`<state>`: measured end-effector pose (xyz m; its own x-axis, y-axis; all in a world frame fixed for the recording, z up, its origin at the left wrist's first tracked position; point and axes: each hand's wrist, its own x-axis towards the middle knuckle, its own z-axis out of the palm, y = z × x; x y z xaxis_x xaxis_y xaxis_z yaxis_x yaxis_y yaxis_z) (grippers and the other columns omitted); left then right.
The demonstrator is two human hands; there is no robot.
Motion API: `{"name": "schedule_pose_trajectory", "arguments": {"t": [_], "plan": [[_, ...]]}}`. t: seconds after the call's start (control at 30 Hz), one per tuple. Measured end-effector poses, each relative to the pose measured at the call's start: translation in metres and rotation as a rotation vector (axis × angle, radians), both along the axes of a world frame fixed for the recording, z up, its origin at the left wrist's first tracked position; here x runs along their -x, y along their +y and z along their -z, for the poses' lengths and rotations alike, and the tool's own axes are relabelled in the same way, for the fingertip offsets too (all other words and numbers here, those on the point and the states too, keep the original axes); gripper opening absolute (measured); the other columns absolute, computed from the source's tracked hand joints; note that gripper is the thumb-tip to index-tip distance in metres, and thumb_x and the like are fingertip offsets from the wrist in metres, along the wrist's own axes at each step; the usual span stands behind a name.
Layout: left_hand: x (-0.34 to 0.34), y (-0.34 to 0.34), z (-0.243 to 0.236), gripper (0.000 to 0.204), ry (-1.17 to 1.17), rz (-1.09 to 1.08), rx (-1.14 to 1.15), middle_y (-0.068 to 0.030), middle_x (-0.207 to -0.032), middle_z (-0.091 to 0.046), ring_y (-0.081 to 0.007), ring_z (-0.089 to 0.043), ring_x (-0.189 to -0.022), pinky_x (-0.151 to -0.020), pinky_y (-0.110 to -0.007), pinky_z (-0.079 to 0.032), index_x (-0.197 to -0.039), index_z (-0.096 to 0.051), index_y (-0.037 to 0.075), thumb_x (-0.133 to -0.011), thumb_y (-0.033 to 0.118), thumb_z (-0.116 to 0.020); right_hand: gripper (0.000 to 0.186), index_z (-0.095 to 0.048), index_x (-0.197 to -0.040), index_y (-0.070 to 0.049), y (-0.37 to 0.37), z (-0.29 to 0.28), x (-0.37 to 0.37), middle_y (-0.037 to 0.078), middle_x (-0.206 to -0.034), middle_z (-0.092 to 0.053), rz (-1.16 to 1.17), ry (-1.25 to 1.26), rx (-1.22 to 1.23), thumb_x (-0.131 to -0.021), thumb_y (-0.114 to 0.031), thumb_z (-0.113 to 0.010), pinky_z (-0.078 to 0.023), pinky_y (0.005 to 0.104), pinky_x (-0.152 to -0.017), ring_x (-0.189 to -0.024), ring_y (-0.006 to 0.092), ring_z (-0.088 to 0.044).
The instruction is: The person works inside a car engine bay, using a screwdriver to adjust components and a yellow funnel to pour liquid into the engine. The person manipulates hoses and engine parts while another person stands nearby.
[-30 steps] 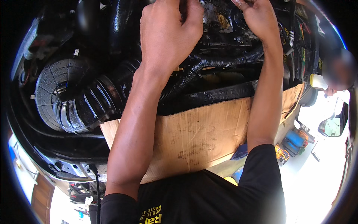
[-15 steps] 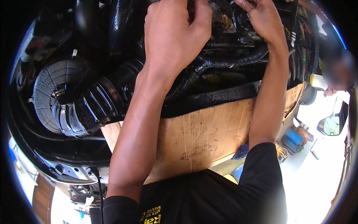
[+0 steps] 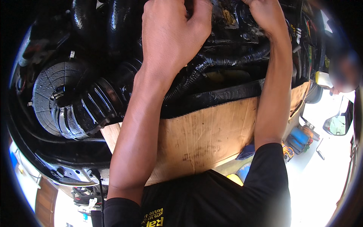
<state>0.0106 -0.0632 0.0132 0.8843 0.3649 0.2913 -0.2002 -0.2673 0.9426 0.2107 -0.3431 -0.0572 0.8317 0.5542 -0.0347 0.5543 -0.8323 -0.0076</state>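
Note:
Both my hands are deep in a car's engine bay at the upper edge of the head view. My left hand [image 3: 176, 32] is curled closed over dark engine parts, its fingertips cut off by the edge. Farther right, my right hand [image 3: 267, 17] is bent inward with its fingers curled; whatever they grip is out of sight. Between the hands lie grimy engine parts [image 3: 228, 17]. Below them runs a black ribbed, tape-wrapped hose [image 3: 223, 60]. Left of my left forearm are a black corrugated air duct [image 3: 96, 102] and a round ribbed black housing [image 3: 49, 83].
A cardboard sheet [image 3: 204, 132] covers the car's front edge, against my body. To the right, another person holds a yellow-and-white object [image 3: 324, 80]. A blue machine [image 3: 298, 140] with an orange cord and a car mirror [image 3: 337, 123] are also there. A black cable [image 3: 101, 196] hangs at lower left.
My left hand has shifted slightly left. My right hand has moved a little up, its fingers now more out of sight. The view has moved slightly.

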Motion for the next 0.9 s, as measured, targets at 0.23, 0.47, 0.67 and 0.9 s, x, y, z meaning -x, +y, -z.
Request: {"name": "schedule_pose_trajectory", "arguments": {"t": [0.23, 0.47, 0.67, 0.9], "plan": [[-0.002, 0.004, -0.002, 0.011, 0.087, 0.021, 0.047, -0.016, -0.075, -0.067, -0.0163, -0.064, -0.065, -0.064, -0.033, -0.049, -0.106, -0.064, -0.005, -0.099, 0.003, -0.06, 0.045, -0.063, -0.141, -0.007, 0.015, 0.0, 0.011, 0.016, -0.143, -0.064, 0.0, 0.001, -0.008, -0.108, -0.035, -0.048, -0.049, 0.0446, -0.113, -0.129, 0.0331, -0.061], [-0.005, -0.003, 0.011, 0.01, -0.024, -0.046, 0.052, -0.0141, -0.073, -0.066, -0.0153, -0.063, -0.064, -0.062, -0.033, -0.048, -0.105, -0.064, -0.005, -0.1, 0.003, -0.06, 0.045, -0.063, -0.141, -0.007, -0.006, -0.008, -0.006, 0.016, -0.142, -0.064, -0.001, 0.001, 0.001, -0.108, -0.035, -0.049, -0.049, 0.0445, -0.113, -0.129, 0.0329, -0.061], [0.0, -0.002, -0.009, 0.011, 0.076, 0.002, 0.048, -0.0142, -0.074, -0.066, -0.0159, -0.063, -0.065, -0.062, -0.033, -0.048, -0.106, -0.064, -0.005, -0.1, 0.004, -0.06, 0.045, -0.063, -0.141, -0.007, -0.011, 0.0, -0.007, 0.016, -0.142, -0.064, 0.008, 0.017, 0.005, -0.108, -0.035, -0.049, -0.049, 0.0444, -0.112, -0.128, 0.0328, -0.061], [-0.008, -0.002, 0.019, 0.011, -0.104, -0.021, 0.039, -0.0147, -0.073, -0.066, -0.017, -0.062, -0.064, -0.062, -0.034, -0.047, -0.105, -0.064, -0.004, -0.099, 0.004, -0.06, 0.045, -0.064, -0.14, -0.007, 0.012, 0.001, 0.0, 0.016, -0.141, -0.065, -0.004, 0.017, -0.007, -0.108, -0.035, -0.049, -0.049, 0.0443, -0.112, -0.128, 0.0326, -0.062]]}}
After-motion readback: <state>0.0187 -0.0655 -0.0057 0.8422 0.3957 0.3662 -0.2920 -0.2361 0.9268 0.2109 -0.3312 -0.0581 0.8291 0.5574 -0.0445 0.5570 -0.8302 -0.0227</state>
